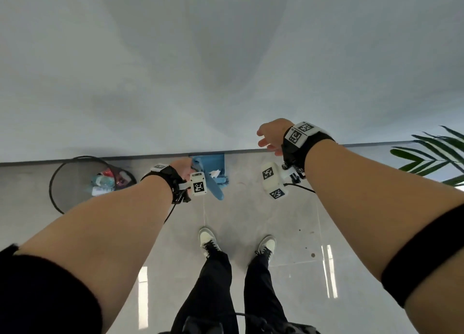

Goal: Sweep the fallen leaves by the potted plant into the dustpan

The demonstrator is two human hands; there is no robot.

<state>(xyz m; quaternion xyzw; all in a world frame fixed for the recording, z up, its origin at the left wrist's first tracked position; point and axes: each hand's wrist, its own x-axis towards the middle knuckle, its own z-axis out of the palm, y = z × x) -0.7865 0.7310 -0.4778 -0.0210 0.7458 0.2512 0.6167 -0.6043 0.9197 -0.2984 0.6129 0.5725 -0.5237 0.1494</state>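
A blue dustpan (213,161) stands on the floor against the baseboard, with something white inside it. A blue brush handle (216,190) slants out from it toward me. My left hand (184,169) is at the upper part of that handle, and its fingers appear closed around it. My right hand (272,138) is raised in front of the wall, to the right of and above the dustpan, fingers apart and holding nothing. Green fronds of the potted plant (431,155) reach in at the right edge; its pot is out of view. No fallen leaves are clearly visible.
A black mesh waste basket (75,183) with rubbish in it stands by the wall on the left. My two shoes (207,238) are on the grey tiled floor below the dustpan. A few small dark specks (312,255) lie on the floor to the right.
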